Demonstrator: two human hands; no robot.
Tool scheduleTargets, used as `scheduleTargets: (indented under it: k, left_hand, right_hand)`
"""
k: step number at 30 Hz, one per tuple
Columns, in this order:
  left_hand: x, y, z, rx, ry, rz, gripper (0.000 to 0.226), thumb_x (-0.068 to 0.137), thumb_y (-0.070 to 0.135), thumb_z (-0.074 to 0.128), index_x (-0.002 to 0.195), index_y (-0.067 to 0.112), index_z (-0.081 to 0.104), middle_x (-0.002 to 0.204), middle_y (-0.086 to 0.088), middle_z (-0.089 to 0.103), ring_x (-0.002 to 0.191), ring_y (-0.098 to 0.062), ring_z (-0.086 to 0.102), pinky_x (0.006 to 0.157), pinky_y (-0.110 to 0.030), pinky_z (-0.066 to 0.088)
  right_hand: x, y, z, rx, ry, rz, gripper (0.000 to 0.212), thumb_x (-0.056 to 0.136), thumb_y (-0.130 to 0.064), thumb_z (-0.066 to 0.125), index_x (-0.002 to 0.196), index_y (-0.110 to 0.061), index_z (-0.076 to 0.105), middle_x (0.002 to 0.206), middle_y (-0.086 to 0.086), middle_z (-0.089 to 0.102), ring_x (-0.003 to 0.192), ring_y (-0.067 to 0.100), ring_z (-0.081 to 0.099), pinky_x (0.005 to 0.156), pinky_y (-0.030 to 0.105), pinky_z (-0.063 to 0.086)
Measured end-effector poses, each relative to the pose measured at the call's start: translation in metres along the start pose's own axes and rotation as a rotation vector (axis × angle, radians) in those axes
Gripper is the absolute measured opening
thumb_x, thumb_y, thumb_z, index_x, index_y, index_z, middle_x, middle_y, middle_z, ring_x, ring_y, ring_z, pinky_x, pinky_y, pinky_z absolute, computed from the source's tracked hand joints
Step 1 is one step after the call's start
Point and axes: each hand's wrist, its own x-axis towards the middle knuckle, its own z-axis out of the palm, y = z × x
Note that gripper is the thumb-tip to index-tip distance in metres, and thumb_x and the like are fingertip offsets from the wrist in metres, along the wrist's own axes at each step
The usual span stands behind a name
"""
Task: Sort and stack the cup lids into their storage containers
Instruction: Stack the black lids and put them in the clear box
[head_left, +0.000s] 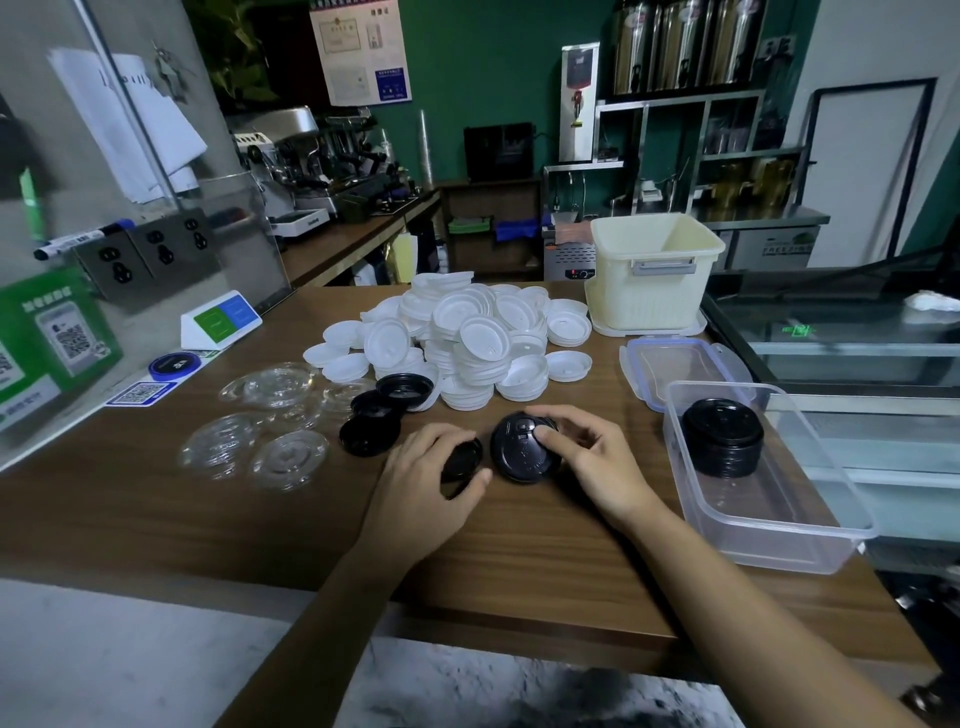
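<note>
Left hand (426, 467) curls its fingers (441, 436) round one black lid (464, 460); right hand (592, 462) pinches a black lid stack (522, 452), likely merging them for the clear container (789, 514) at right.

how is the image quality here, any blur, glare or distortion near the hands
Head view: dim, bluish light overall; the wide-angle lens stretches the brown wooden counter toward the corners; the clear plastic lids show soft glints; the left hand, right hand and their black plastic lids look fairly sharp.
</note>
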Motion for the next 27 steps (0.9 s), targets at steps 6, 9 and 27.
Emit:
scheduleTargets:
  k: [6,9,27]
  left_hand:
    - [-0.012,-0.022,-0.013,0.002,-0.084,-0.046,0.028,0.092,0.032,0.074,0.119,0.025,0.07,0.119,0.014,0.064,0.112,-0.005,0.061,0.099,-0.037,0.052]
    - [-0.01,-0.019,-0.01,-0.004,-0.055,0.009,0.014,0.094,0.023,0.074,0.108,0.021,0.072,0.109,0.013,0.067,0.102,-0.003,0.064,0.09,-0.034,0.055]
    - [0.031,0.024,0.01,-0.968,0.08,-0.518,0.017,0.098,-0.006,0.06,0.103,0.007,0.07,0.092,-0.006,0.077,0.088,-0.016,0.074,0.072,-0.023,0.06]
  right_hand:
    - [0.003,0.005,0.001,-0.003,0.043,0.004,0.022,0.095,-0.004,0.073,0.113,-0.015,0.08,0.116,-0.002,0.079,0.121,0.021,0.067,0.116,0.04,0.046]
    - [0.003,0.005,0.0,0.006,0.052,0.015,0.022,0.095,-0.004,0.073,0.113,-0.015,0.08,0.116,-0.003,0.079,0.121,0.016,0.068,0.116,0.037,0.046]
    - [0.005,0.003,0.0,0.014,0.148,0.017,0.028,0.096,0.004,0.065,0.118,-0.01,0.075,0.114,-0.002,0.079,0.107,0.008,0.071,0.098,0.02,0.052]
